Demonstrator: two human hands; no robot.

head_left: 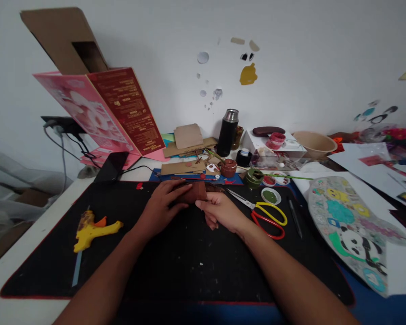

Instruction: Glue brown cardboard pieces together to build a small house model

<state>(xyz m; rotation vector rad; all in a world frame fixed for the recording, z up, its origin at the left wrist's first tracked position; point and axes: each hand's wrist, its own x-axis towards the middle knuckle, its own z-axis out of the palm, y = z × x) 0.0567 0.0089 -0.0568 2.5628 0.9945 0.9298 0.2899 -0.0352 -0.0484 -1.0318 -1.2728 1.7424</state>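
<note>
A small reddish-brown block-like piece [193, 193] sits between my two hands, over the far middle of the black mat [196, 271]. My left hand [164, 203] lies along its left side, fingers bent over it and thumb against its near edge. On the right, my right hand [223, 210] pinches the piece's near right corner between thumb and fingers. Some of the piece is hidden by the fingers. Scissors [257, 210] with one yellow and one red handle lie just right of my right hand. A yellow glue gun [94, 230] rests at the mat's left.
Behind my hands stand a brown paint jar [228, 168], a green paint jar [253, 178] and a black thermos [228, 133]. Cardboard pieces [184, 168] lie nearby. A black pen [295, 217] and a painted panda board [352, 234] lie right; a pink-and-red box [101, 113] stands left.
</note>
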